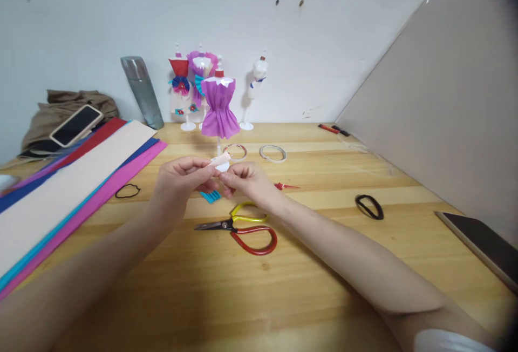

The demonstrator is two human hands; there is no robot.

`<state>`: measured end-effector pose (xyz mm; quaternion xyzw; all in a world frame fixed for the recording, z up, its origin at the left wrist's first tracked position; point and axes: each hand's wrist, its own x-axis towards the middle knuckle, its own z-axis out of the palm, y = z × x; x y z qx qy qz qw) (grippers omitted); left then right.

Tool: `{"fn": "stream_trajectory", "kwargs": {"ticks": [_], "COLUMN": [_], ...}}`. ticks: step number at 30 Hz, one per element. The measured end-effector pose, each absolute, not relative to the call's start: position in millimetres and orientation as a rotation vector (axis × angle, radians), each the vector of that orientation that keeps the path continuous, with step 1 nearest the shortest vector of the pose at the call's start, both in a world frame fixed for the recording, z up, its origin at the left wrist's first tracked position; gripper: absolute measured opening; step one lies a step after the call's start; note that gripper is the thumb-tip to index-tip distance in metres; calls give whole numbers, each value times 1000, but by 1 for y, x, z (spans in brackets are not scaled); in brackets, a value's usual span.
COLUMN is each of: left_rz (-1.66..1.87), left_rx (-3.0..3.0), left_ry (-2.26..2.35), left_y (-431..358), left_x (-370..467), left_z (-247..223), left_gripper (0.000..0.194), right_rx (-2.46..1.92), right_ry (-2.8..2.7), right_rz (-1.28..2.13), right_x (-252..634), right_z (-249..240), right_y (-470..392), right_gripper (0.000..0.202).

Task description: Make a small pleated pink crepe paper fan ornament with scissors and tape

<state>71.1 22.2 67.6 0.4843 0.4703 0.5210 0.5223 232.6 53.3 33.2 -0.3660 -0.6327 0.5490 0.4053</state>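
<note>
Between the fingertips of my left hand (184,176) is a small pale crepe paper piece (220,158). The fingers of my right hand (249,179) are closed in a pinch against the left fingertips, just below the paper; what lies in that pinch is hidden. Right behind the hands stands a mini dress form (220,106) in a gathered purple paper dress, its white base partly covered by the paper and fingers. Blue fringed paper (210,196) lies under the hands. Nearer me are scissors (232,226) with one yellow and one red handle, blades pointing left.
Crepe paper sheets (81,179) are stacked at left, with a phone (76,125) and brown cloth (48,109) behind. Along the wall stand a bottle (141,93) and more dress forms (259,79). Tape rolls (273,153), a black band (369,207) and a dark tablet-like object (481,244) lie rightward.
</note>
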Motion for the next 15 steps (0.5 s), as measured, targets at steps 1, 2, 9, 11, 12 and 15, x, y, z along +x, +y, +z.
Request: {"fn": "stream_trajectory", "kwargs": {"ticks": [1, 2, 9, 11, 12, 15], "left_rz": [1255, 1262, 1250, 1246, 1243, 1216], "left_rx": [1164, 1170, 1206, 1202, 1201, 1220], "left_ry": [1124, 1121, 1066, 1047, 1032, 989], "left_y": [22, 23, 28, 27, 26, 24], "left_x": [71, 71, 69, 69, 69, 68], "left_z": [67, 67, 62, 62, 62, 64], "left_gripper": [25, 24, 16, 16, 16, 16], "right_rx": [-917, -909, -840, -826, -819, -808], "right_ry": [-1582, -1568, -1496, -1462, -1442, -1382], "right_rz": [1402, 1420, 1566, 1610, 1628, 1653], "right_x": [233, 232, 230, 230, 230, 230], "right_z": [33, 33, 35, 34, 32, 28], "right_y": [53, 53, 48, 48, 48, 51], "right_gripper": [51, 52, 52, 52, 52, 50]}}
